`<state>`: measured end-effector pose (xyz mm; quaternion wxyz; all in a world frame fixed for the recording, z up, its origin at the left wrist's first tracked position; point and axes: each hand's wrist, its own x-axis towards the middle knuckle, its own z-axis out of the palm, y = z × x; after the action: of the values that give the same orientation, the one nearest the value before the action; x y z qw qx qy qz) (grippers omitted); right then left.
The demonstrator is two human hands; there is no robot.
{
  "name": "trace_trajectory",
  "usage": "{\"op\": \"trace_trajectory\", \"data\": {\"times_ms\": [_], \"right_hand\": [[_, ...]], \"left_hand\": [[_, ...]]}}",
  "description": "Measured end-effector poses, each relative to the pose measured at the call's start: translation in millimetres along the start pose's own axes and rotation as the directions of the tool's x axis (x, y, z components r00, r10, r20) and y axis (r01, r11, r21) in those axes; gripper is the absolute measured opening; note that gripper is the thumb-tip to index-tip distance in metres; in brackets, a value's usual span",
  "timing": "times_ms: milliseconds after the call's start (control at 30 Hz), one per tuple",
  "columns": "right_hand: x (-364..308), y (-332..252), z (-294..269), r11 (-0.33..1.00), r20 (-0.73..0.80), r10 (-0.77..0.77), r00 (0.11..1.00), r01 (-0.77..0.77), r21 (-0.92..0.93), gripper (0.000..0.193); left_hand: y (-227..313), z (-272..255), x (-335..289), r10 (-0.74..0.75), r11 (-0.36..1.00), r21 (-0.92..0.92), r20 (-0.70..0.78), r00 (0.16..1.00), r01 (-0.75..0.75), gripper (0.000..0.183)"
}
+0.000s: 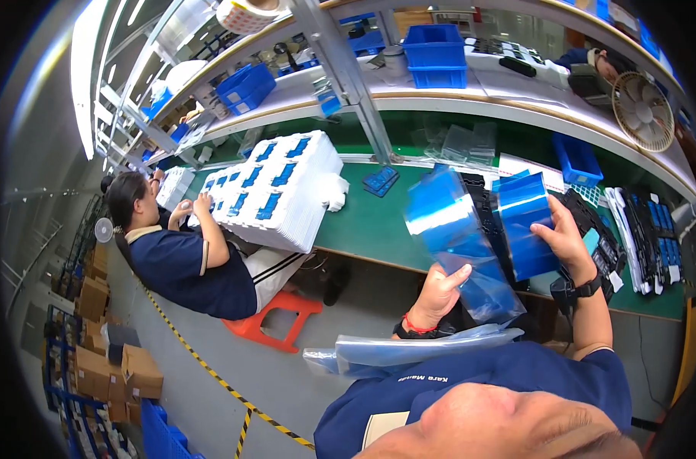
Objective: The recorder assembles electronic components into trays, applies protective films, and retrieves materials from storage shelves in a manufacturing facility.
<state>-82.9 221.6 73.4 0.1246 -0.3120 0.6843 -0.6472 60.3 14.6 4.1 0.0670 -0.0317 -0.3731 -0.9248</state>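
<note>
L hand (pixel 438 293) gripping blue film sheet (pixel 451 229), R hand (pixel 566 237) another

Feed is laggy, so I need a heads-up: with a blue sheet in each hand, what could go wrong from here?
1. The left hand grips only the bottom of its blue sheet, which looks bowed; it may crease or slip.
2. The clear bags lie loose on the lap and could slide to the floor.
3. The right hand holds its sheet above the black trays; an edge might snag.
</note>
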Motion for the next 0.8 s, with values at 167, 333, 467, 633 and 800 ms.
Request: {"op": "trace_trajectory", "data": {"times_ms": [167,333,467,633,800], "right_hand": [[12.1,-14.6,38.5,0.988,0.148,-0.054,0.988,0.074,-0.133,0.043],[25.1,-38.8,70.6,0.848,0.283,-0.253,0.925,0.352,-0.396,0.036],[36.4,-54.1,97.6,0.861,0.388,-0.195,0.901,0.347,-0.373,0.038],[57.1,-38.4,130.9,0.910,0.644,-0.034,0.764,0.290,-0.296,0.040],[117.4,-64.1,154.1,0.872,0.701,0.056,0.711,0.308,-0.381,0.047]], "left_hand": [[-3.6,-10.4,-0.3,0.028,1.000,-0.008,-0.021,0.999,-0.028,0.025],[9.1,-8.0,-4.9,0.064,0.994,-0.083,-0.126,0.990,-0.075,0.023],[25.2,-19.5,-15.1,0.153,0.983,-0.082,-0.129,0.980,-0.165,0.030],[33.9,-39.8,-29.9,0.210,0.946,-0.244,-0.043,0.977,-0.214,0.033],[45.6,-78.2,-32.5,0.244,0.926,-0.248,-0.184,0.952,-0.286,0.033]]}}
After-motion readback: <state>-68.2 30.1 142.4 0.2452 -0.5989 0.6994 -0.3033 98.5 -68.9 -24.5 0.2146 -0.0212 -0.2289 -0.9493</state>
